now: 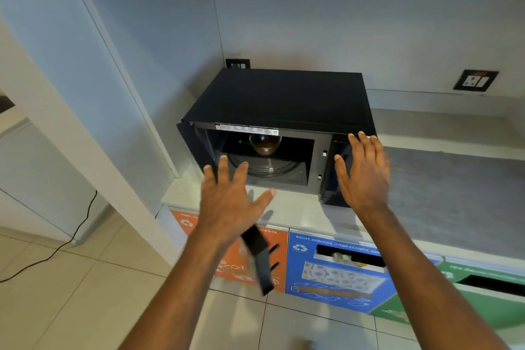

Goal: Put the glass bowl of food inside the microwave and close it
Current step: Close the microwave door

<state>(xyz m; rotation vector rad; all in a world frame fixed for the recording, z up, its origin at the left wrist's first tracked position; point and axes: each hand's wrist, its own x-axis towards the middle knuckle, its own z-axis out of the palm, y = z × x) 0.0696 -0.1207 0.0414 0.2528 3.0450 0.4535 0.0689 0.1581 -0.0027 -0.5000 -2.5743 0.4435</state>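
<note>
1. The glass bowl of food (265, 145) sits inside the microwave (279, 102), toward the back of the turntable (264, 167), so the placing step looks done.
2. Both hands are empty with fingers spread: the left hand (230, 202) hovers in front of the cavity opening, and the right hand (362, 172) lies against the control panel side, fingertips at the top edge.
3. The door (190, 148) stands open at the left, its dark edge also showing below the left forearm.
4. The closing step remains; it probably calls for the left hand to swing the door rightward until it latches, while the right hand steadies the microwave on the desk (443, 193).
</note>
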